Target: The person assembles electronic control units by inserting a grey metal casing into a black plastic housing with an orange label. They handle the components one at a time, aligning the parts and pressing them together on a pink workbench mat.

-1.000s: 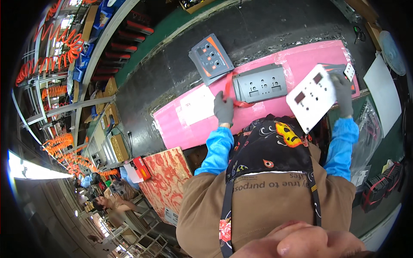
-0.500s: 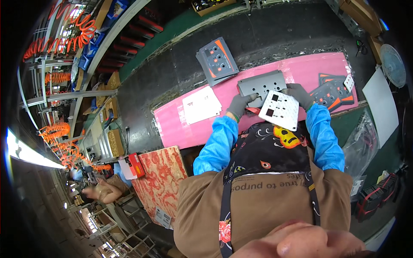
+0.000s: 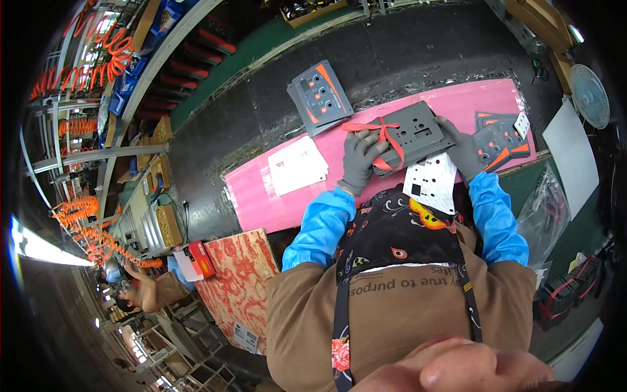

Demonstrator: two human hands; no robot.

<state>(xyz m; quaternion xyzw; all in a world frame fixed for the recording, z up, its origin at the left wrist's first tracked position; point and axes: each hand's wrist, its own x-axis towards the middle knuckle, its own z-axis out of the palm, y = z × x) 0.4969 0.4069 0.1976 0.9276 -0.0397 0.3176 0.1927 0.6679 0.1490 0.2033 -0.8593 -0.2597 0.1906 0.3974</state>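
A bundle of dark grey panels [image 3: 418, 134] with round and square holes lies tilted between my hands. Red ribbon [image 3: 396, 145] crosses its left end in loops. My gloved left hand [image 3: 361, 157] is closed on that end, fingers over the ribbon. My gloved right hand [image 3: 462, 147] grips the right edge, thumb on top. Below the bundle, a white perforated sheet [image 3: 432, 179] hangs over the table's near edge against my apron; its upper part is hidden. To the right lie grey-and-orange faceplates [image 3: 499, 142], overlapping, with a small white card [image 3: 522, 125] on them.
A pink mat [image 3: 255, 202] covers the near side of the dark workbench [image 3: 222, 147]. White sheets [image 3: 297, 164] lie left of my hands, with a stack of grey-and-orange faceplates [image 3: 320, 98] behind. A red-patterned board [image 3: 241, 281] stands at lower left; another person [image 3: 153, 287] sits beyond it.
The grey panel has been turned so that red ribbon now shows across its top. My left hand has moved onto the ribbon. The white sheet has dropped below the bundle, out of my right hand.
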